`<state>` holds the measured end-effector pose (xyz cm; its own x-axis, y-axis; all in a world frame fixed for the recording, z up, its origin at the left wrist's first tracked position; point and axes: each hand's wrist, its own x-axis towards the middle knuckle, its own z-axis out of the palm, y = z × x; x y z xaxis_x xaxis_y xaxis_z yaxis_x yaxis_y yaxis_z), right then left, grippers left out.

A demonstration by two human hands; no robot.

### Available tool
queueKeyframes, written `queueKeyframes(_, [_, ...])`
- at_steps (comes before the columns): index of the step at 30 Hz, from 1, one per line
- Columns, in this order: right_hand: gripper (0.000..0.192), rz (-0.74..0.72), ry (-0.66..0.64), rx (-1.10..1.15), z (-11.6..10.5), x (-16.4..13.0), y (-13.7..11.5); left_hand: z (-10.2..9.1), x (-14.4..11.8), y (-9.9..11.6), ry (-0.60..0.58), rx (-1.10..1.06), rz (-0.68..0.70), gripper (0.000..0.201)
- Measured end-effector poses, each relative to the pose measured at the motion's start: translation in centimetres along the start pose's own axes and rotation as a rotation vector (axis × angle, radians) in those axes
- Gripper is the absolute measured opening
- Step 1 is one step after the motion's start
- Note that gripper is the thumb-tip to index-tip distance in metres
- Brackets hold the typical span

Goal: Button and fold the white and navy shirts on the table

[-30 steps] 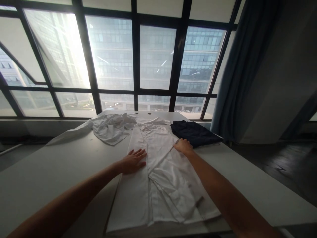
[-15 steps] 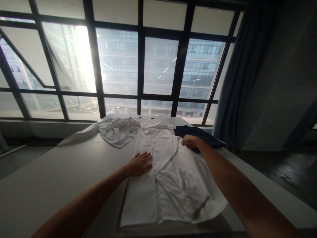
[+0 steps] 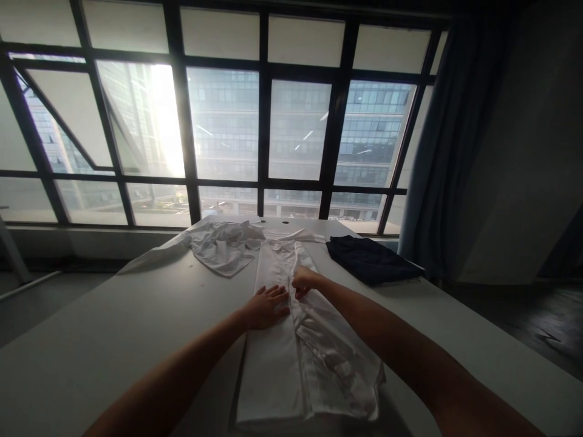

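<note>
A white shirt lies lengthwise in front of me, its left part folded into a flat strip. My left hand rests flat on that strip, fingers spread. Just right of it, my right hand is closed on the shirt's right part, which is drawn inward. The fabric below my right hand is wrinkled and bunched, with its lower right edge loose. My right fingertips are partly hidden by the hand itself.
The white table bears another crumpled white garment at the far left and a folded dark navy cloth at the far right. Behind the table are large windows and a blue curtain.
My right hand has moved left, carrying the shirt's right side inward toward my left hand. The navy cloth now shows fully. My left hand stays flat on the shirt.
</note>
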<state>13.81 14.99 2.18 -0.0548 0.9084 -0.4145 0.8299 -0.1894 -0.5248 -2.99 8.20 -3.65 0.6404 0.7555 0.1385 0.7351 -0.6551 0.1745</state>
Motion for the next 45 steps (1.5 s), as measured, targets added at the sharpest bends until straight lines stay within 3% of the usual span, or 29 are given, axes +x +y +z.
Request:
queueKeyframes(2, [0.004, -0.021, 0.014, 0.012, 0.0, -0.2, 0.0, 0.1, 0.0, 0.0, 0.013, 0.007, 0.003, 0.054])
queueKeyframes(7, [0.018, -0.087, 0.020, 0.014, -0.3, -1.8, -0.2, 0.2, 0.0, -0.1, 0.034, 0.021, 0.036, 0.050])
queueKeyframes(11, [0.039, -0.190, 0.321, -0.312, -1.6, -4.8, 0.9, 0.4, 0.0, -0.3, 0.020, 0.017, 0.018, 0.053])
queueKeyframes(12, [0.045, -0.166, 0.315, -0.380, -2.1, -5.6, 1.5, 0.4, 0.1, -0.3, 0.017, 0.019, 0.014, 0.054])
queueKeyframes(13, [0.053, -0.120, 0.235, -0.424, -2.6, -6.4, 2.1, 0.5, 0.1, -0.4, 0.015, 0.023, 0.013, 0.055])
queueKeyframes(16, [0.076, 0.029, -0.201, -0.495, -3.6, -7.9, 3.7, 0.6, 0.2, -0.5, 0.012, 0.037, 0.012, 0.056])
queueKeyframes(18, [0.081, 0.057, -0.376, -0.537, -3.8, -8.5, 4.2, 0.7, 0.2, -0.6, 0.011, 0.042, 0.008, 0.056])
queueKeyframes(21, [0.075, -0.019, -0.495, -0.544, -3.7, -9.5, 3.8, 0.7, 0.2, -0.5, 0.005, 0.041, -0.011, 0.055])
queueKeyframes(24, [0.068, -0.113, -0.644, -0.397, -3.5, -11.1, 2.9, 0.5, 0.1, -0.4, -0.003, 0.051, -0.025, 0.055])
queueKeyframes(28, [0.061, -0.137, -0.754, -0.323, -3.5, -12.2, 2.6, -0.3, 0.0, 0.8, 0.016, 0.043, -0.033, 0.047])
queueKeyframes(31, [0.055, -0.124, -0.705, -0.320, -3.5, -11.5, 3.3, -1.0, 0.6, 2.8, 0.099, 0.013, -0.086, 0.040])
queueKeyframes(34, [0.055, -0.107, -0.606, -0.336, -3.7, -10.6, 4.3, -1.6, 2.1, 5.3, 0.110, -0.125, -0.246, 0.044])
queueKeyframes(37, [0.056, -0.128, -0.516, -0.369, -4.0, -11.3, 5.6, -2.0, 3.5, 7.1, 0.010, -0.270, -0.342, 0.063])
queueKeyframes(40, [0.052, -0.234, -0.383, -0.453, -4.1, -13.8, 7.6, -1.9, 4.0, 8.0, -0.096, -0.338, -0.294, 0.080])
queueKeyframes(45, [0.034, -0.397, -0.136, -0.593, -2.4, -17.7, 11.3, -1.6, 2.4, 9.7, -0.192, -0.623, -0.324, 0.063])
